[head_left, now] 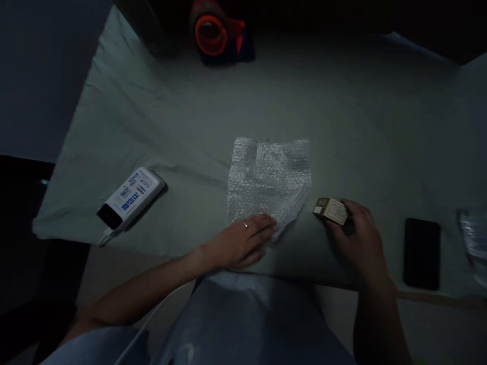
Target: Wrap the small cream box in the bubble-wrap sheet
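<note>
A sheet of clear bubble wrap [271,175] lies spread on the pale green cloth in front of me. My left hand [245,241], with a ring on one finger, rests flat on its near edge, fingers stretched out. To the right of the sheet, my right hand [357,235] grips a small printed cardboard box [332,210] by its right end, between thumb and fingers. The box is tilted a little, and its left end points toward the bubble wrap without touching it. Fingers cover the right end of the box.
A white power bank [133,197] with blue print and a cable lies at left. An orange-red tape dispenser [213,35] stands at the back. On the right are a dark phone [421,253] and a shiny plastic packet [474,235]. Green cloth [190,121] covers the table.
</note>
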`<state>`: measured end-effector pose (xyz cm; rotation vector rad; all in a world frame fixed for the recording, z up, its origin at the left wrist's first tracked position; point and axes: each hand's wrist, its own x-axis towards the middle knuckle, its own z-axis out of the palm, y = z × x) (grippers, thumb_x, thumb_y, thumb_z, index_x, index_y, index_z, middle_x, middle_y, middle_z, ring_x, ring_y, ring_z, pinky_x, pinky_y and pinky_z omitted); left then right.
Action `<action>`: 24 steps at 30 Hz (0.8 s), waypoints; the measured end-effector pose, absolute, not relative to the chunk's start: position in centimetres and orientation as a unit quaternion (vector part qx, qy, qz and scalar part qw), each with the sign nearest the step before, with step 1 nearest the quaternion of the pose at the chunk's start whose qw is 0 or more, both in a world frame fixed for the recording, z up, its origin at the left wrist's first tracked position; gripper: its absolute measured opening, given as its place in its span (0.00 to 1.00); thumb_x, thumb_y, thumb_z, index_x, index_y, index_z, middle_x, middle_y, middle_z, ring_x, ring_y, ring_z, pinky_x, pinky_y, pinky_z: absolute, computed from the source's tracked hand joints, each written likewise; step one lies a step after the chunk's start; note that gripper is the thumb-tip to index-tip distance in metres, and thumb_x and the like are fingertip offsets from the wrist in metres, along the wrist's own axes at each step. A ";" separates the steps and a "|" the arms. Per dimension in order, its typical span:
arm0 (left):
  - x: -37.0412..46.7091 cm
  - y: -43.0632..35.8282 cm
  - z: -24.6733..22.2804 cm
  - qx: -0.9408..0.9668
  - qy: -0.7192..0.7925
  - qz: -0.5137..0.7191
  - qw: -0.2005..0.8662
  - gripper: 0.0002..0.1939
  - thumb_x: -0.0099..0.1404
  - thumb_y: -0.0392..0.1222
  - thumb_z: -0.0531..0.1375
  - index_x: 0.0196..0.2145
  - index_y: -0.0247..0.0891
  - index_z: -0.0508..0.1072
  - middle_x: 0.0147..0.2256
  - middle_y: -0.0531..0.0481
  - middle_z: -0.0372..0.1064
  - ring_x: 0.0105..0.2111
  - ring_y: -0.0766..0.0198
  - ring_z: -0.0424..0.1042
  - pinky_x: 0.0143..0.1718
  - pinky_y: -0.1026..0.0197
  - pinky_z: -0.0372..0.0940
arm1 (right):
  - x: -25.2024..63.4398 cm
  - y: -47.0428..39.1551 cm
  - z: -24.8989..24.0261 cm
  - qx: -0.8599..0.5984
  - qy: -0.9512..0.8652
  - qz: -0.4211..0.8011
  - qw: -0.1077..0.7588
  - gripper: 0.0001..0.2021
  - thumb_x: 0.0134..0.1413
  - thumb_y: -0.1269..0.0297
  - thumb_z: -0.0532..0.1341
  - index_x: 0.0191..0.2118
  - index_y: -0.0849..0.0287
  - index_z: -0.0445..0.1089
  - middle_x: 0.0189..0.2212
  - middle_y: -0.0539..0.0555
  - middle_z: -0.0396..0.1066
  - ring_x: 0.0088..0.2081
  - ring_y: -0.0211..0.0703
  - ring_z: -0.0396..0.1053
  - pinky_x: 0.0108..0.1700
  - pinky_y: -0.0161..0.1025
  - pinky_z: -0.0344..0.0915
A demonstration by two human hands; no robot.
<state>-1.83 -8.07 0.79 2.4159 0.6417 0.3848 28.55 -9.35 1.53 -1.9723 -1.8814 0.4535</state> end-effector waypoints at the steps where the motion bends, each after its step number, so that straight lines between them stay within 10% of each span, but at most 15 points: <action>1: -1.6 -8.2 0.7 0.908 0.247 0.136 0.310 0.29 0.66 0.43 0.54 0.61 0.27 0.54 0.61 0.31 0.54 0.63 0.50 0.52 0.59 0.50 0.59 | 28.6 -9.3 1.6 -0.699 -0.670 0.171 0.182 0.25 0.55 0.53 0.58 0.56 0.60 0.60 0.50 0.64 0.66 0.51 0.57 0.65 0.51 0.56 0.63; 12: -0.3 -9.0 -0.2 0.942 0.229 0.039 0.241 0.33 0.65 0.57 0.53 0.63 0.39 0.54 0.66 0.42 0.43 0.66 0.46 0.41 0.63 0.37 0.40 | 23.2 -7.2 6.2 -0.675 -0.644 0.206 0.295 0.23 0.51 0.60 0.61 0.55 0.51 0.62 0.49 0.57 0.68 0.46 0.51 0.70 0.47 0.51 0.69; 24: -1.2 -8.6 0.1 0.958 0.184 0.027 0.219 0.22 0.70 0.35 0.45 0.60 0.38 0.57 0.64 0.46 0.51 0.65 0.54 0.46 0.64 0.40 0.42 | 19.0 -3.9 2.3 -0.525 -0.798 0.228 0.188 0.20 0.56 0.66 0.57 0.55 0.58 0.60 0.50 0.61 0.69 0.52 0.51 0.67 0.50 0.48 0.67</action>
